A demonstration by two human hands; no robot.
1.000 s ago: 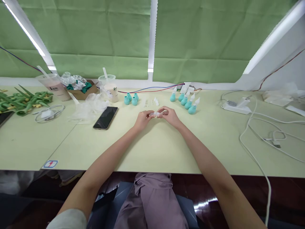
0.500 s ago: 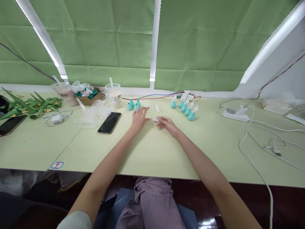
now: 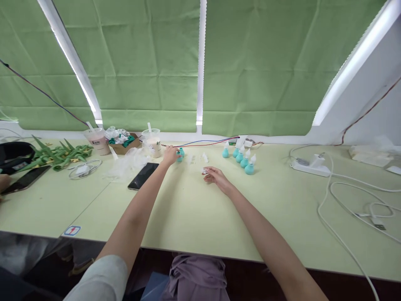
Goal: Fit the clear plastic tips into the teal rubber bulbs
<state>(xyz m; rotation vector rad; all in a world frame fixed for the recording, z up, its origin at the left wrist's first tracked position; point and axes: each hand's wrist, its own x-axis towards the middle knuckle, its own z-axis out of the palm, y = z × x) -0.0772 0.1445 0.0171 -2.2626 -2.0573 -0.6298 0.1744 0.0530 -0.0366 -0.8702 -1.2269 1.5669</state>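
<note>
My left hand [image 3: 171, 155] is at a small group of teal rubber bulbs [image 3: 181, 151], its fingers curled around one of them. The hand hides part of the group, and the bulb's outline is mostly covered. My right hand [image 3: 216, 179] is raised over the table with thumb and fingers pinched on a small white plastic piece [image 3: 204, 171]. Behind it lie several white nozzle tips [image 3: 205, 158] and, to their left, small clear pieces [image 3: 191, 159]. On the right, several teal bulbs with white nozzles [image 3: 249, 168] stand upright.
A black phone [image 3: 143, 176] and crumpled plastic bag [image 3: 127, 161] lie left of my left arm. Farther back are drink cups [image 3: 152, 143] and a cardboard box [image 3: 125, 146]. Green plastic parts [image 3: 59, 155] lie far left. A power strip [image 3: 310, 167] with white cables is right.
My left hand has moved left from beside the loose pieces to the teal bulbs, and its spread fingers have curled in. The right hand keeps its pinch. The camera view has tilted up.
</note>
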